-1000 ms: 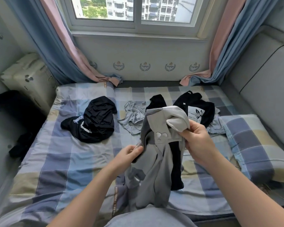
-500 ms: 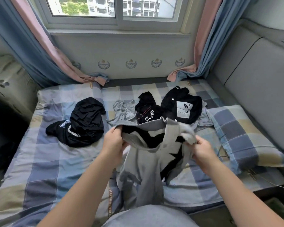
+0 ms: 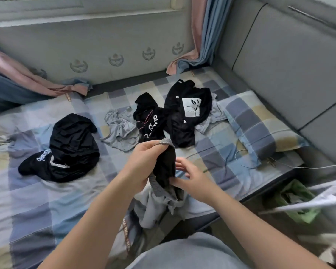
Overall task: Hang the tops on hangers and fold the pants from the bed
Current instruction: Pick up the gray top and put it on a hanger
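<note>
Over the near edge of the bed (image 3: 37,200), I hold the grey-and-black top (image 3: 164,167) up in front of me. Left hand (image 3: 144,164) grips its ribbed grey band, fingers (image 3: 148,148) curled round it. Right hand (image 3: 191,178) just beside, fingers loosely spread, tips touching the black fabric, not wrapped round it. Lower part of the top hangs down onto the checked sheet. Further back: black lettered garment (image 3: 70,148) left, crumpled grey piece (image 3: 120,127) and black printed top (image 3: 186,113) mid, pillow (image 3: 260,121) right.
</note>
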The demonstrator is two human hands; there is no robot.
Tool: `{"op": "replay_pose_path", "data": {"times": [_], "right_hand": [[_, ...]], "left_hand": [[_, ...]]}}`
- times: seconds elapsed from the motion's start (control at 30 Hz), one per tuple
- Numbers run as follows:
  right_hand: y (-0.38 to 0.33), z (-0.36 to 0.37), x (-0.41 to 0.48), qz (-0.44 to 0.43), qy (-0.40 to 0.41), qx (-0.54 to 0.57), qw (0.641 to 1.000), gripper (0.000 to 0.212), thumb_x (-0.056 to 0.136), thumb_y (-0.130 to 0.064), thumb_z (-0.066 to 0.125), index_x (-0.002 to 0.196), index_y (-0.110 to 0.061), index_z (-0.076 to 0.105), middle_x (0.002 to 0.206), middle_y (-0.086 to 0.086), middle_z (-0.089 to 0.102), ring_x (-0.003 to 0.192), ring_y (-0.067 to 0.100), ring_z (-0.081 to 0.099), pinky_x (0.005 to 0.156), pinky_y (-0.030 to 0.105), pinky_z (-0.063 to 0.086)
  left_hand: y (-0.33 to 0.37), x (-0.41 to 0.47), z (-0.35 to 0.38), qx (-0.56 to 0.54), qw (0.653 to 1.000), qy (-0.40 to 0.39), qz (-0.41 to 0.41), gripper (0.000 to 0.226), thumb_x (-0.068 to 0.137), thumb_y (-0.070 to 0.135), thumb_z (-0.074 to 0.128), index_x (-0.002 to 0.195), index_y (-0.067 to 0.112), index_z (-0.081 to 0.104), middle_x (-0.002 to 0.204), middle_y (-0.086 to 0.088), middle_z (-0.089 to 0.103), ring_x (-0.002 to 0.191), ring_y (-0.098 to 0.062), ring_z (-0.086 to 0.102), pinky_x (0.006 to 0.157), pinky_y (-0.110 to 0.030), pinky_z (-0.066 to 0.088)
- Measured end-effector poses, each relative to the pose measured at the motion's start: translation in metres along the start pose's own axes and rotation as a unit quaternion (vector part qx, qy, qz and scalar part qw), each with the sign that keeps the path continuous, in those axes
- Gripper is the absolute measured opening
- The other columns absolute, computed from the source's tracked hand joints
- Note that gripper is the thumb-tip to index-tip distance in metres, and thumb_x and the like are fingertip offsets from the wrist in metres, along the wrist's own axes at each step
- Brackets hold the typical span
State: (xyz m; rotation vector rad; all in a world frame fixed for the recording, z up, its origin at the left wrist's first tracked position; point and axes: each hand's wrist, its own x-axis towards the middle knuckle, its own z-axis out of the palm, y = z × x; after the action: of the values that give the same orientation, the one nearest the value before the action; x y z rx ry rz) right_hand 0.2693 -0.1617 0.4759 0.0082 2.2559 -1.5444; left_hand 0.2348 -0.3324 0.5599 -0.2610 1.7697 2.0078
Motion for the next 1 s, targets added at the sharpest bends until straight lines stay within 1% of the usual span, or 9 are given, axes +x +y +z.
{"op": "replay_pose_path", "data": {"times": [0.13,0.2,0.3,0.4,0.57,0.77,0.83,0.9,1.0], "right_hand": [[0.039,-0.004,-0.004,0.05,0.118,-0.064,0.99,0.015,0.091,-0.008,0.05,0.1,-0.008,0.062,0.095,0.01,0.068,0.097,0.033,0.063,0.085,0.049,0.053],[0.061,-0.016,-0.022,0.085,0.163,-0.075,0.98,0.016,0.09,-0.004,0.046,0.097,-0.005,0.061,0.092,0.014,0.068,0.093,0.035,0.063,0.081,0.046,0.053],[0.086,-0.04,-0.064,0.146,0.251,0.004,0.957,0.016,0.087,-0.011,0.05,0.079,-0.021,0.058,0.071,-0.007,0.065,0.073,0.018,0.059,0.064,0.032,0.044],[0.103,-0.063,-0.114,0.173,0.33,0.055,0.926,0.025,0.093,0.0,0.048,0.074,-0.014,0.053,0.065,-0.008,0.054,0.065,0.011,0.046,0.058,0.025,0.035],[0.117,-0.081,-0.203,0.175,0.431,0.099,0.88,0.022,0.097,0.005,0.037,0.078,0.0,0.045,0.065,0.001,0.042,0.052,0.004,0.034,0.053,0.021,0.028],[0.121,-0.079,-0.325,0.126,0.505,0.335,0.785,0.016,0.087,-0.024,0.046,0.074,-0.021,0.055,0.074,0.005,0.05,0.072,0.018,0.048,0.065,0.032,0.035],[0.128,-0.077,-0.372,0.118,0.541,0.414,0.723,0.012,0.092,-0.02,0.053,0.09,-0.013,0.063,0.086,0.014,0.06,0.081,0.024,0.058,0.066,0.031,0.044],[0.139,-0.073,-0.423,0.118,0.578,0.467,0.659,0.017,0.099,-0.015,0.056,0.098,-0.011,0.073,0.099,0.014,0.072,0.089,0.024,0.07,0.068,0.031,0.054],[0.151,-0.063,-0.498,0.103,0.598,0.491,0.625,0.032,0.1,-0.019,0.055,0.083,-0.012,0.082,0.097,0.014,0.077,0.085,0.022,0.075,0.063,0.03,0.059]], "left_hand": [[-0.004,0.004,0.024,0.001,0.994,-0.104,-0.028,0.026,0.099,0.012,0.058,0.083,0.014,0.08,0.093,-0.014,0.076,0.087,-0.024,0.075,0.077,-0.032,0.062],[-0.012,0.009,0.038,0.017,0.986,-0.158,-0.05,0.02,0.098,0.011,0.059,0.093,0.009,0.078,0.099,-0.017,0.076,0.092,-0.027,0.074,0.077,-0.031,0.061],[-0.025,0.016,0.058,0.073,0.969,-0.226,-0.073,0.019,0.097,0.004,0.059,0.098,0.007,0.077,0.101,-0.018,0.076,0.095,-0.03,0.074,0.081,-0.035,0.06],[-0.042,0.026,0.08,0.174,0.952,-0.244,-0.056,0.021,0.095,0.001,0.06,0.098,0.013,0.077,0.097,-0.011,0.077,0.091,-0.028,0.074,0.085,-0.039,0.057],[-0.084,0.041,0.134,0.431,0.885,-0.165,0.057,0.039,0.085,-0.007,0.052,0.082,0.029,0.068,0.074,0.001,0.062,0.05,-0.01,0.051,0.041,-0.021,0.039],[-0.149,0.005,0.227,0.546,0.796,-0.21,0.156,0.037,0.076,-0.011,0.05,0.093,0.017,0.065,0.098,-0.002,0.055,0.084,-0.018,0.051,0.065,-0.026,0.039],[-0.169,-0.022,0.259,0.541,0.794,-0.236,0.145,0.034,0.078,-0.01,0.049,0.092,0.013,0.069,0.089,-0.001,0.061,0.083,-0.021,0.054,0.071,-0.029,0.042],[-0.186,-0.055,0.295,0.477,0.83,-0.28,0.071,0.03,0.083,-0.011,0.048,0.086,0.008,0.071,0.08,-0.008,0.068,0.073,-0.024,0.061,0.068,-0.035,0.055],[-0.212,-0.11,0.346,0.364,0.869,-0.331,-0.061,0.026,0.096,-0.005,0.052,0.083,0.007,0.072,0.071,-0.013,0.068,0.059,-0.02,0.064,0.063,-0.033,0.061]]}}
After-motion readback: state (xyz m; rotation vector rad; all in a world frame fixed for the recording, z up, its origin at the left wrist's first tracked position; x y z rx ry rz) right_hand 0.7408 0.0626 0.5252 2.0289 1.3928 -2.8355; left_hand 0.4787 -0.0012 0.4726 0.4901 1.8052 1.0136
